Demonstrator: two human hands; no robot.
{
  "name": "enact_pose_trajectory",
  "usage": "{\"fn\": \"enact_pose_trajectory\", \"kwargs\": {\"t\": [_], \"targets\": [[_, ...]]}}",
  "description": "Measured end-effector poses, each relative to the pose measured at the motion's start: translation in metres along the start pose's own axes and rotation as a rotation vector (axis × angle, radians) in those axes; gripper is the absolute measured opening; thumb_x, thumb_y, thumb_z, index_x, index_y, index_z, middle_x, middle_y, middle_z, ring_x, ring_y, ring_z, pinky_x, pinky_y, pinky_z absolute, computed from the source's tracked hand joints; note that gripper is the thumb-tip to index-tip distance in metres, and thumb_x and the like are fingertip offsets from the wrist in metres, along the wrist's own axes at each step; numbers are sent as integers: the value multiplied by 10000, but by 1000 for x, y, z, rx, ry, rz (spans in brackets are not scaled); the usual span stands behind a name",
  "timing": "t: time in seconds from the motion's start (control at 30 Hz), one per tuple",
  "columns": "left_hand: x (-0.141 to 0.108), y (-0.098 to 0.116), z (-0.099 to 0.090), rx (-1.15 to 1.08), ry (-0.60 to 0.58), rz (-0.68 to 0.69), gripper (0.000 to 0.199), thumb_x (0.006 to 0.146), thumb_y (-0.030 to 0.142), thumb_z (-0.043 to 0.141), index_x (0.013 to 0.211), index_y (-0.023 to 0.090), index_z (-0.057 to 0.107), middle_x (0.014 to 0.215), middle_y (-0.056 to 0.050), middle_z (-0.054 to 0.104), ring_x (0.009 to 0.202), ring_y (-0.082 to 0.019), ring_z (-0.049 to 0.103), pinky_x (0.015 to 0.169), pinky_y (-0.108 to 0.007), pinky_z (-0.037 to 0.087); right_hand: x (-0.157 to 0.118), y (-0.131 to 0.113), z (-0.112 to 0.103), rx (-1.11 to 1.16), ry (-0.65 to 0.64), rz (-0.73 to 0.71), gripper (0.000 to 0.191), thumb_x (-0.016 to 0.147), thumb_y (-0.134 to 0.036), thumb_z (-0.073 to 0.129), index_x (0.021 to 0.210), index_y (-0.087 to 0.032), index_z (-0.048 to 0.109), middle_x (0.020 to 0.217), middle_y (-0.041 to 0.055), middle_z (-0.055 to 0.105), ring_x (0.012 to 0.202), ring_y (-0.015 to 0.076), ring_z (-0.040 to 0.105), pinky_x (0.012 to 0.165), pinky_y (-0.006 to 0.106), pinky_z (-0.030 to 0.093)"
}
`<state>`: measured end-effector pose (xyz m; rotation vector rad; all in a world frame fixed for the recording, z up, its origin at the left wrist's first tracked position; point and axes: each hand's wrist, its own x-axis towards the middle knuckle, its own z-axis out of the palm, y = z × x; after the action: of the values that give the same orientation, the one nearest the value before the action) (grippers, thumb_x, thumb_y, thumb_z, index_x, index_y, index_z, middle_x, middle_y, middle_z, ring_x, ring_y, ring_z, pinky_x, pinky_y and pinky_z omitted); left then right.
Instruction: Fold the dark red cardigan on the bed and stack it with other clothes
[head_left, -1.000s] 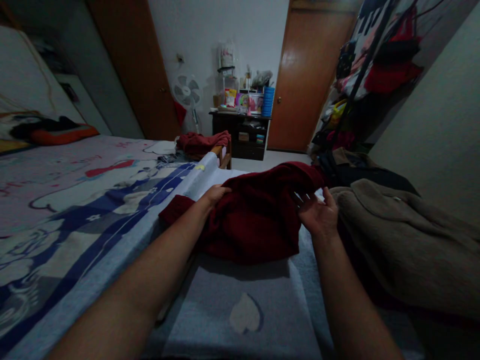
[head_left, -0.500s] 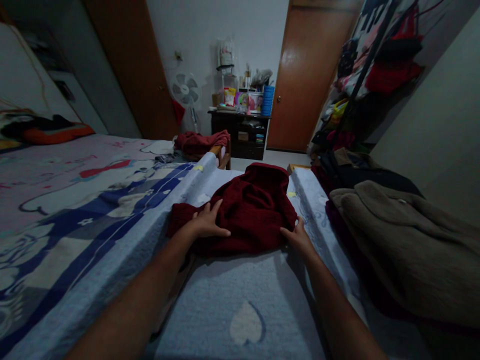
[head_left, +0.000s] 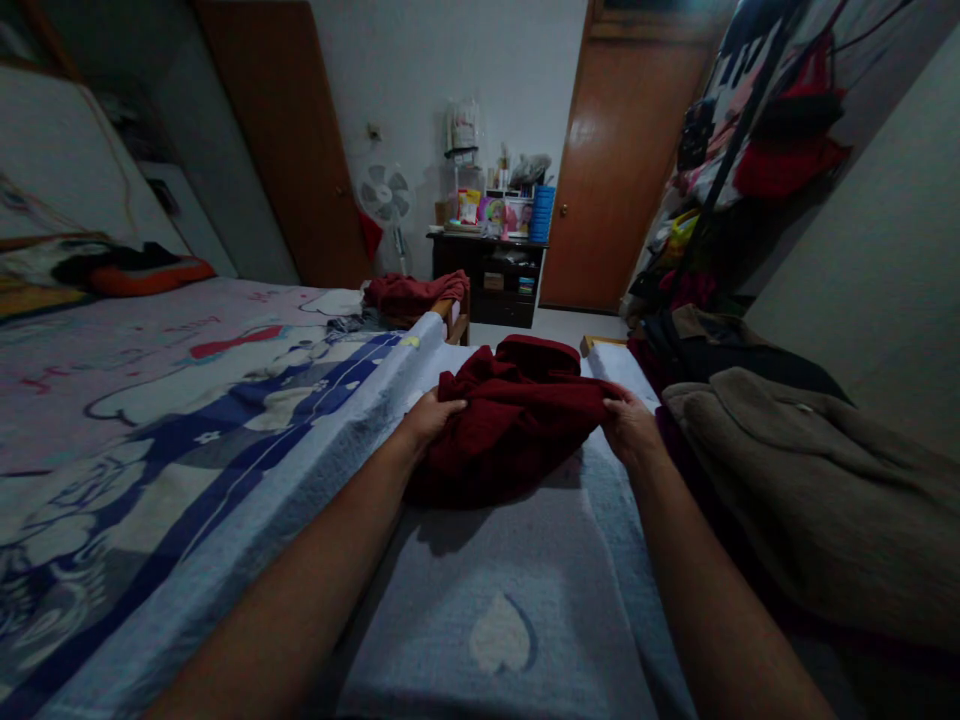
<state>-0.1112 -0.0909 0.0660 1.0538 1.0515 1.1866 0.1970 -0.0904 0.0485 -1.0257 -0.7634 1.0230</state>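
A dark red knit garment, bunched and folded, is stretched between my two hands over a light blue cover with a heart print. Its exact kind cannot be made out. My left hand pinches the left side of the cloth, thumb on top. At the right, my right hand grips a corner and pulls it out taut. The near part of the garment hangs down toward the cover, and its far part lies on the cover.
A thick grey-brown fleece garment lies on a clothes pile at the right. To the left is a bed with a patterned blanket. A reddish cloth rests near the wooden bed frame. A fan and dark cabinet stand behind.
Both hands have closed on the garment and lifted its near part. The cloth is more bunched, and the left part that lay spread out has been drawn in. My view has tilted slightly.
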Motion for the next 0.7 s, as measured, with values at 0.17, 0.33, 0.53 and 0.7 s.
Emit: {"fn": "enact_pose_trajectory", "kwargs": {"t": [0.17, 0.33, 0.53, 0.7], "targets": [[-17, -21, 33, -423, -91, -228, 379, 711, 189, 718, 1083, 146, 658, 930, -95, 753, 869, -252, 721, 859, -433, 566, -5, -6, -6, -203, 108, 1, 729, 624, -290, 715, 1298, -323, 438, 1295, 61, 571, 1159, 233, 568, 922, 403, 505], [-36, -62, 28, -349, 4, -277, 291, 775, 310, 693, 1011, 141, 670, 927, -117, 755, 892, -268, 720, 874, -433, 559, -70, 45, -4, -419, -178, 208, 791, 684, -475, 718, 1373, -235, 414, 1304, 129, 571, 1191, 299, 552, 979, 458, 464], [-39, -58, 9, -137, 11, -87, 439, 635, 171, 733, 1066, 169, 650, 991, -69, 751, 948, -247, 698, 952, -424, 511, -117, 78, 13, -508, -351, 12, 1077, 585, -353, 793, 1477, -186, 213, 1452, 134, 428, 1345, 266, 399, 1096, 412, 355], [-15, -31, -19, -45, 310, 4, 448, 730, 252, 629, 1165, 154, 580, 1082, -97, 710, 928, -235, 696, 865, -408, 550, -113, 47, 19, -125, -442, 196, 619, 697, -286, 639, 1295, -244, 484, 1257, 68, 616, 1164, 255, 576, 972, 414, 471]]}}
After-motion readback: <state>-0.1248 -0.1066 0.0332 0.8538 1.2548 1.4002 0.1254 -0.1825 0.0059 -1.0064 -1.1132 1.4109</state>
